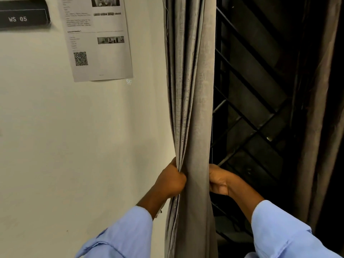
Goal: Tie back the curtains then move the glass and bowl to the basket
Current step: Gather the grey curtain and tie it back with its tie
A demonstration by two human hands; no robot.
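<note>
A person in pale blue sleeves gathers a long grey-beige woven curtain (191,108) into a narrow bundle at the centre of the frame, beside a plain cream wall (74,136) on the left. The left hand (171,180), low and just left of centre, is closed in a fist around the curtain's left-hand pleats. The right hand (219,180) curls in from the opposite side, its fingers passing behind the fabric's right edge, so how tightly it holds there cannot be told.

To the right of the bundle a dark window with black diagonal metal bars (251,118) stands uncovered, and a second curtain of darker brown fabric (320,127) hangs along the right edge of the frame. A printed white paper sheet with a QR code (96,40) is stuck to the wall at upper left, next to a black sign reading "WS 05" (22,15).

No tie-back, cord or hook is in sight, nor are the glass, the bowl or the basket. The tying step appears to be at its gathering stage. Doing it well likely means drawing all the pleats evenly into one hand, keeping the bundle snug at this height, and freeing the other hand to bring a tie around it without letting folds slip loose.
</note>
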